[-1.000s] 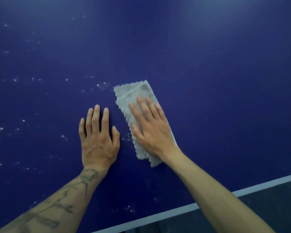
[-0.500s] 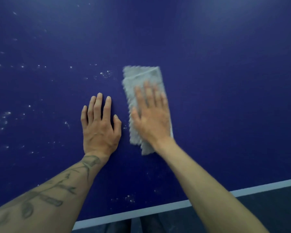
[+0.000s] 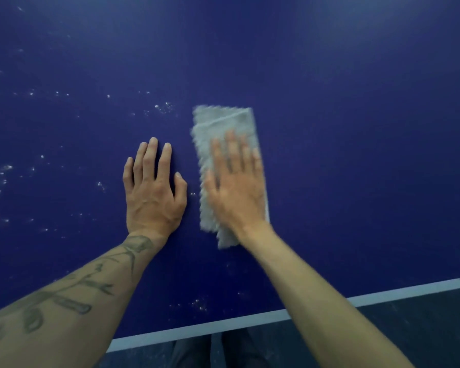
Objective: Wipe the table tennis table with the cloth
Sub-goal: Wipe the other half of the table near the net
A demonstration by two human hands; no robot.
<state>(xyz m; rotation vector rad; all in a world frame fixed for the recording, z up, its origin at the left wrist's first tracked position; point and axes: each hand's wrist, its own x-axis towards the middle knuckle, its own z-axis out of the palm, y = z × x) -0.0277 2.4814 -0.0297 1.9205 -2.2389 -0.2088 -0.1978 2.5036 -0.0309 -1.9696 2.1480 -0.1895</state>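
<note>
The dark blue table tennis table [image 3: 343, 128] fills most of the head view. A folded light grey cloth [image 3: 223, 123] lies flat on it, its long side pointing away from me. My right hand [image 3: 237, 189] presses flat on the cloth with straight fingers and is blurred by motion. Just to the left of the cloth, my left hand [image 3: 154, 195] rests flat on the bare table surface, fingers straight and close together. White specks [image 3: 164, 107] dot the table to the left of the cloth and around my left hand.
The table's white edge line [image 3: 197, 328] runs across the bottom of the view, rising to the right. Below it is dark floor [image 3: 422, 328]. More white specks [image 3: 199, 305] lie near the edge between my forearms.
My right hand has pushed the cloth away from me and turned it straighter, then shifted it a little to the right. My left hand has stayed flat on the table.
</note>
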